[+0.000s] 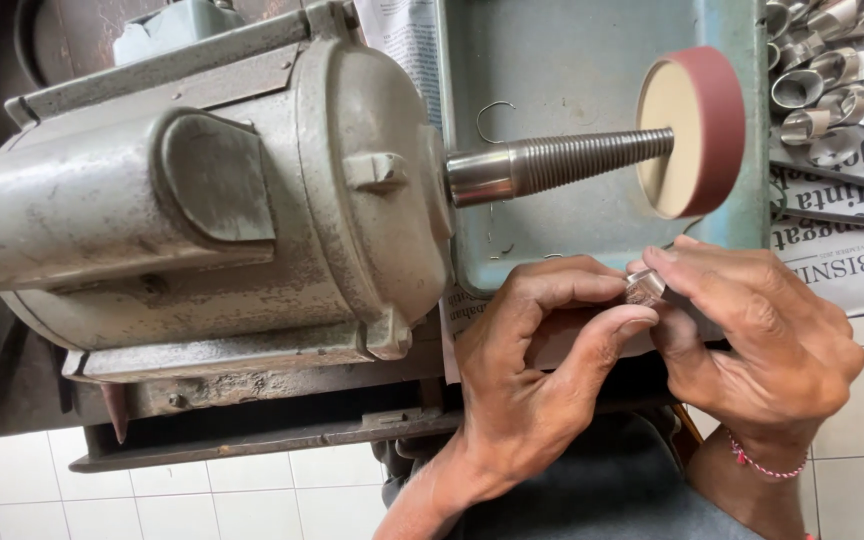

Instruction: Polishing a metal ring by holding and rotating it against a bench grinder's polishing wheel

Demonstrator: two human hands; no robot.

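Right now my left hand [532, 370] and my right hand [752, 330] meet just below the near edge of the blue-green tray [592, 60], and between them they pinch a small silvery ring [644, 288]. My left thumb and forefinger close on it from one side, my right fingertips from the other, so both hands are clenched on the same little piece. It sits in the air just in front of the tray's rim, below the red-rimmed sanding wheel [697, 130] and apart from it.

That wheel is screwed onto the threaded shaft [562, 165] that sticks out of the big grey motor [202, 210] filling the left side of my view. The tray lies under the shaft and the wheel; inside it I can make out only a thin bent wire hook [492, 120] near the motor end, the rest of its floor being bare metal.

To the right of the tray, on a sheet of newspaper [852, 250], lies a heap of shiny metal rings [832, 70], loose and overlapping, with a dark pair of scissors [842, 200] just below them. A red cord bracelet [767, 465] circles my right wrist
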